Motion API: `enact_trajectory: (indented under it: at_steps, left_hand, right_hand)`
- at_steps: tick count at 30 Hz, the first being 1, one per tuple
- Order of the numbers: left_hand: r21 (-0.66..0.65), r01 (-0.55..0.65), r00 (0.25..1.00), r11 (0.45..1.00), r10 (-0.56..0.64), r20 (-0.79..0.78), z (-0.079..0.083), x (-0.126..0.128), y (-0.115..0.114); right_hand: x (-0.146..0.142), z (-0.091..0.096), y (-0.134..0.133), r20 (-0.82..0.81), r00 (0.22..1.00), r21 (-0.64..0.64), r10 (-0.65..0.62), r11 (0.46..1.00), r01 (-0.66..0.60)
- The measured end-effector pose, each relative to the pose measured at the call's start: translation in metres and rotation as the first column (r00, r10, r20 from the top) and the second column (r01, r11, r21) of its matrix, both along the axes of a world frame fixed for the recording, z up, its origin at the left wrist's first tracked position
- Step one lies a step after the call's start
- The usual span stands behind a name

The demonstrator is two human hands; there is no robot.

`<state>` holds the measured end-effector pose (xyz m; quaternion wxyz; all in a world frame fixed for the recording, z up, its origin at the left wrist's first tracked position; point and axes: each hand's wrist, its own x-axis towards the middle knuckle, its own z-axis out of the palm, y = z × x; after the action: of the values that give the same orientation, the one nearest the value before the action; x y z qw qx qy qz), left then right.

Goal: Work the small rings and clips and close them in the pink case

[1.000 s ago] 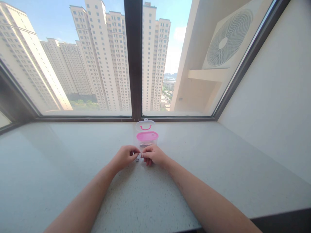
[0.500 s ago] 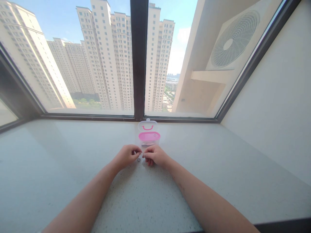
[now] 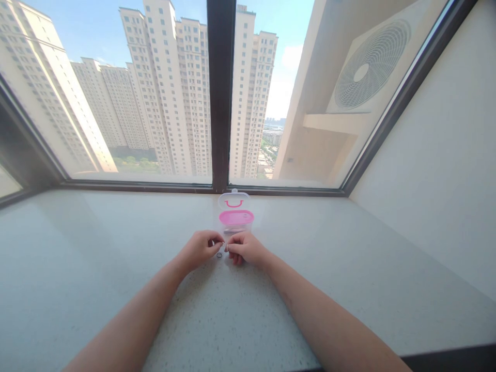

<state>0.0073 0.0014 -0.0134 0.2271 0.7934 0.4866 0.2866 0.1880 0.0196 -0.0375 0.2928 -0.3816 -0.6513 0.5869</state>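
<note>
Close together over the pale speckled sill, my left hand [image 3: 202,246] and my right hand [image 3: 244,247] meet fingertip to fingertip. Both are pinched closed. Something thin and whitish shows between the fingertips, too small to name. On the sill just under my left fingers lies a small dark ring-shaped item [image 3: 219,254]. Right behind the hands stands a clear box with a pink tray [image 3: 236,217] in its top. Its clear lid [image 3: 234,200], with a pink handle, is raised at the back. Some dark contents show through the box's front, partly hidden by my right hand.
The speckled sill [image 3: 96,268] spreads to both sides. Along its back runs a dark window frame [image 3: 220,103], close behind the box. A white wall [image 3: 434,170] bounds the right side. Towers and an air-conditioner unit [image 3: 372,64] are outside the glass.
The whole view has shifted slightly. Both hands keep nearly the same place and pinch, with only tiny finger movement. The box and the small ring-shaped item stay put.
</note>
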Motion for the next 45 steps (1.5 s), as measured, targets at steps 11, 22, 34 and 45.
enact_trajectory:
  at_steps: [11, 22, 34, 45]
  left_hand:
    - [0.006, -0.002, 1.0, 1.0, 0.002, -0.022, 0.0006, 0.0003, 0.0005]
    - [-0.023, -0.001, 1.0, 1.0, 0.001, -0.002, -0.0014, -0.0012, 0.0001]
    - [-0.038, -0.005, 1.0, 0.999, 0.005, 0.012, -0.0027, -0.0026, 0.0014]
    - [-0.012, -0.032, 0.999, 0.999, 0.032, 0.009, 0.0015, -0.0028, -0.0004]
  right_hand:
    - [0.0005, 0.0046, -0.0017, -0.016, 1.0, -0.017, 0.001, 1.0, -0.001]
    - [0.0004, 0.0014, 0.001, -0.034, 0.999, -0.017, -0.001, 1.0, 0.0]
    - [0.0005, 0.0019, 0.0, -0.044, 0.999, -0.015, -0.018, 1.0, 0.017]
    - [0.0013, 0.0013, 0.0002, -0.071, 0.997, -0.009, -0.036, 0.999, 0.035]
